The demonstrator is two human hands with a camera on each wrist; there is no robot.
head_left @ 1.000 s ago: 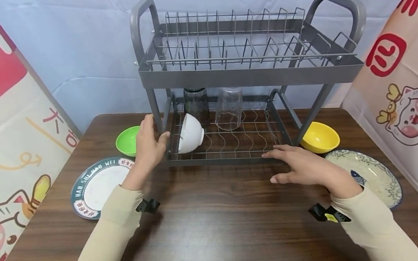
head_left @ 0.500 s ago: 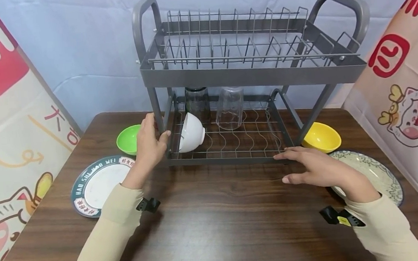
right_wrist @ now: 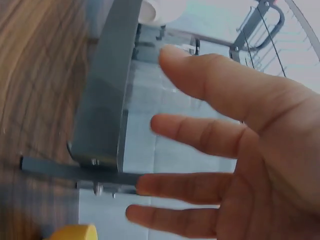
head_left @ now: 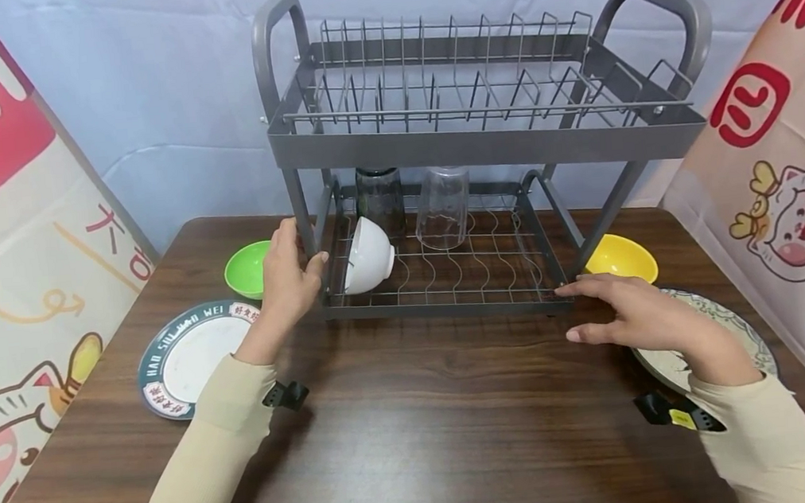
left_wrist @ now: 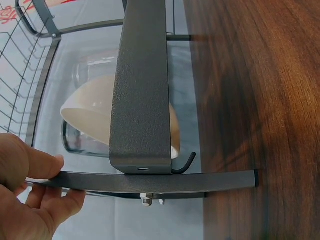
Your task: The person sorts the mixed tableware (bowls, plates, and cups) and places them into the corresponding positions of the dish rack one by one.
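A grey two-tier dish rack (head_left: 487,146) stands on the wooden table. My left hand (head_left: 287,281) holds its front left post; the left wrist view shows the thumb and fingers pinching that bar (left_wrist: 150,182). By the front right corner of the lower tier is my right hand (head_left: 641,314), its fingers spread and holding nothing; whether a fingertip touches the rack is unclear. On the lower tier a white bowl (head_left: 370,259) leans on its side at the left. Behind it are a dark glass (head_left: 380,205) and a clear glass (head_left: 443,209).
Left of the rack lie a green bowl (head_left: 243,270) and a teal-rimmed plate (head_left: 157,365). A yellow bowl (head_left: 622,259) and a patterned plate (head_left: 732,326), partly hidden by my right arm, are on the right. Cloth hangs behind and at both sides.
My right hand has slid rightward along the rack's lower front edge to its right corner. The left hand keeps its hold on the post, and the dishes are where they were.
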